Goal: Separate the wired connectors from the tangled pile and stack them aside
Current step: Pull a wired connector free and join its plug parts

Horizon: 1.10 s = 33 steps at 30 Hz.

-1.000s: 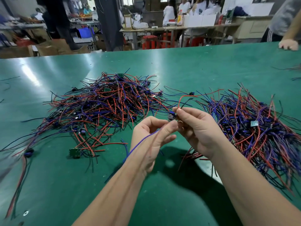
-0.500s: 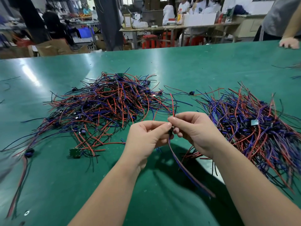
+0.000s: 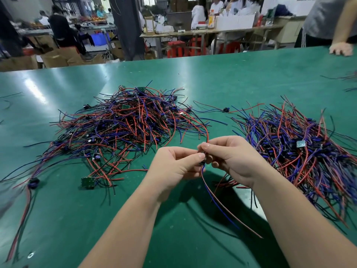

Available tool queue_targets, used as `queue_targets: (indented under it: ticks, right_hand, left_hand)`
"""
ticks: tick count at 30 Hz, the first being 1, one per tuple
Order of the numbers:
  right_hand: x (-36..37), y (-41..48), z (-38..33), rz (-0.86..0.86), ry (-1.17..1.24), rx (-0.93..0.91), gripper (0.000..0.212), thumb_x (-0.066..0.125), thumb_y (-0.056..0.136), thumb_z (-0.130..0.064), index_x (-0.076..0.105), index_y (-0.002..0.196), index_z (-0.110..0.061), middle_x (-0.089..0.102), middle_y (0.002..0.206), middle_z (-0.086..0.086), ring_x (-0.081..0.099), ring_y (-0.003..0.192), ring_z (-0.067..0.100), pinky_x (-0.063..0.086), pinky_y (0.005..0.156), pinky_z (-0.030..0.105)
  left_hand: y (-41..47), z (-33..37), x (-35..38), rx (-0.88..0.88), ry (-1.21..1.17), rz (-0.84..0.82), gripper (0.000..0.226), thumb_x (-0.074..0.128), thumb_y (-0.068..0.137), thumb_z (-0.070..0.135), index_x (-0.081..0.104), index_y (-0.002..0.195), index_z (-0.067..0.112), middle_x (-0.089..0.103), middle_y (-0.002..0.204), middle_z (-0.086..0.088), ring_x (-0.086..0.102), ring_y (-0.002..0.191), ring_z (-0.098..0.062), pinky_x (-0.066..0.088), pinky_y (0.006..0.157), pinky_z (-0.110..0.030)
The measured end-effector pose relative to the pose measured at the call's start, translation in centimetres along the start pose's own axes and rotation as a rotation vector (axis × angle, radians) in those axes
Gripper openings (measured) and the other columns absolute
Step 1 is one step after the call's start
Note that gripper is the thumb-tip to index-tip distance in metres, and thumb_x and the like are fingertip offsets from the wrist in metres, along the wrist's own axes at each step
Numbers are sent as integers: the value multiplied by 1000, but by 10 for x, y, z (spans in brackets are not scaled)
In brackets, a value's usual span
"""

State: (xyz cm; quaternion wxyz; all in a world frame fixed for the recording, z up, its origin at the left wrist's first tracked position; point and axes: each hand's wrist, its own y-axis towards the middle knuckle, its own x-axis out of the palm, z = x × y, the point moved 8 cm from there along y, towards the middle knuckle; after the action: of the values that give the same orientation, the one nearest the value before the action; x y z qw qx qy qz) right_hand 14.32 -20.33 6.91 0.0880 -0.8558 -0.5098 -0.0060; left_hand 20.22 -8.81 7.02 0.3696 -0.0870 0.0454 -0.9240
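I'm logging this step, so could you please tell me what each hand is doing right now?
Left hand: closed, pinching the wired connector.
Right hand: closed, pinching the same wired connector.

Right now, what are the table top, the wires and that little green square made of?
Table top: probably a smooth rubber or vinyl mat; light glares off it. Wires: soft coloured plastic coating, it seems; they bend in curves. Green square: looks like a stiff circuit board, flat and straight-edged.
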Motion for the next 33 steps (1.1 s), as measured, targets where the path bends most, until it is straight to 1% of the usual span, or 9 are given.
queue_targets:
  ticks: [7,12,20,22,25,27,29,31,33]
  right_hand:
    - [-34,2,-11,228,210,-23,10,64,85,-6,68,77,-3,62,56,0,49,43,4,38,40,12]
    - [-64,-1,-15,440,282,-34,11,65,86,-7,64,75,-3,59,54,1,48,39,3,30,34,13]
    - [-61,-2,-4,421,396,96,28,47,95,-20,54,70,-9,50,42,-3,39,31,4,27,30,12]
    - [-61,-1,-3,400,487,106,32,44,99,-26,55,73,-10,55,46,-2,50,35,4,34,31,12]
    - [-66,0,-8,404,597,51,35,34,103,-32,55,89,-8,66,78,14,68,55,15,48,42,16]
    - [-66,-1,-12,415,494,7,18,42,101,-26,50,91,-13,62,86,14,67,57,19,48,46,19]
    - [-53,-2,-24,306,178,-110,5,58,93,-15,53,92,-18,61,86,9,64,56,16,47,48,21]
    - [-20,-6,-31,80,-174,-258,24,72,82,-11,61,99,-25,65,95,3,63,64,13,49,56,21]
    - [11,-14,-31,-56,-448,-366,33,79,75,-11,66,100,-28,67,102,-2,64,71,11,52,68,20]
  left_hand:
    - [-8,-7,17,-88,168,-218,12,71,79,-2,71,70,6,67,60,-8,63,50,-13,52,50,-22]
    - [-15,-14,29,-150,260,-367,12,73,78,-1,72,70,8,69,63,-9,64,51,-13,52,50,-21]
    - [-20,-18,27,-165,377,-456,12,75,78,2,74,71,12,68,60,-3,63,54,-10,52,53,-19]
    - [-21,-20,27,-161,449,-469,9,76,77,6,75,73,14,68,61,0,62,55,-8,50,54,-17]
    - [-12,-13,18,-113,332,-303,6,76,78,7,73,74,10,70,64,-5,64,56,-11,52,54,-19]
    - [-2,-5,2,-60,175,-114,3,72,80,7,71,77,7,69,66,-8,65,56,-12,55,56,-21]
    - [4,2,-16,-7,79,55,4,70,83,8,69,83,4,68,67,-7,65,55,-10,54,53,-20]
    - [6,4,-25,21,38,132,7,69,84,10,68,86,4,68,66,-4,65,53,-9,54,52,-19]
    - [7,4,-24,28,48,95,6,68,84,13,69,85,7,70,67,-3,65,54,-8,54,52,-20]
